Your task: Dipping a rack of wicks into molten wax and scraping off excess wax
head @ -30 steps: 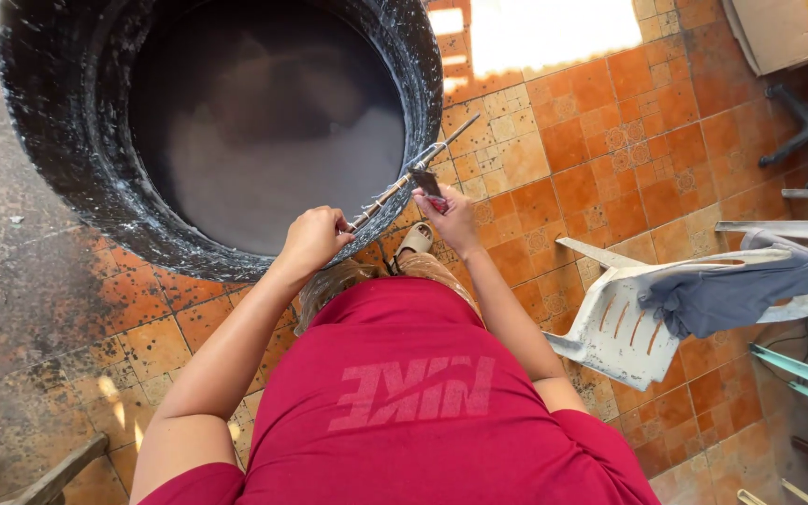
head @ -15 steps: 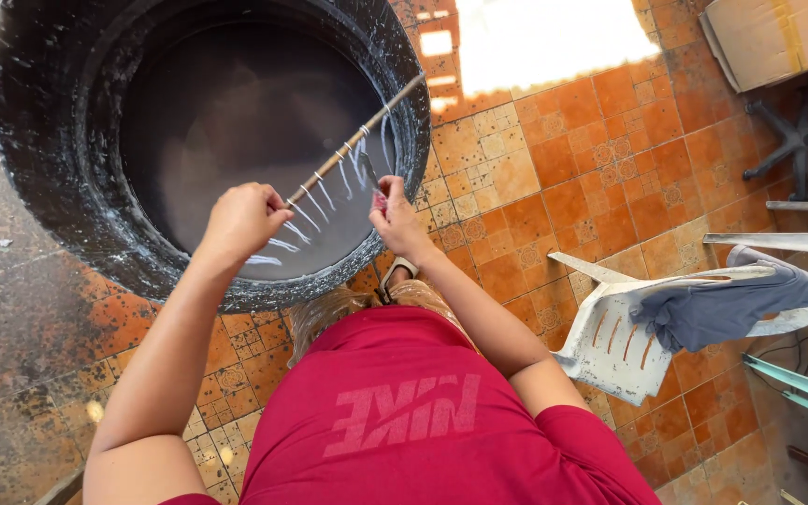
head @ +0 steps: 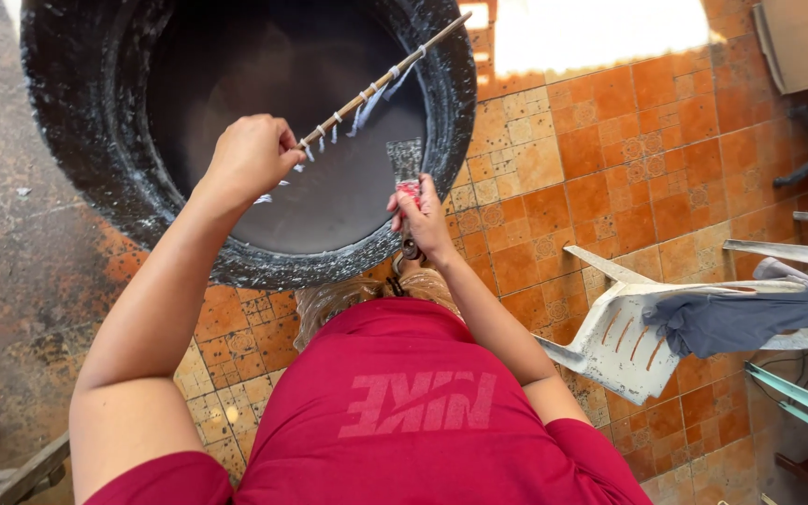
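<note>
So, looking straight down: the left hand [head: 250, 154] is closed in a fist around the near end of a thin stick [head: 381, 79], which slants up and away over the big black tub [head: 77, 140]. Short white strings [head: 367, 101] are tied along the stick and hang off it, a few looking wet or coated. The far tip of the stick reaches past the tub's rim at the top right.

The right hand [head: 423, 220] is wrapped around the red handle of a flat scraper [head: 406, 164], blade pointing up over the dark inside of the tub, just below the stick and not touching it as far as I can tell.

The tub's rim is spattered with white and it sits on an orange tiled floor [head: 600, 140]. Off to the right, a tipped white plastic chair [head: 628, 337] has a grey cloth [head: 741, 313] draped on it. The person wears a red shirt [head: 404, 411].
</note>
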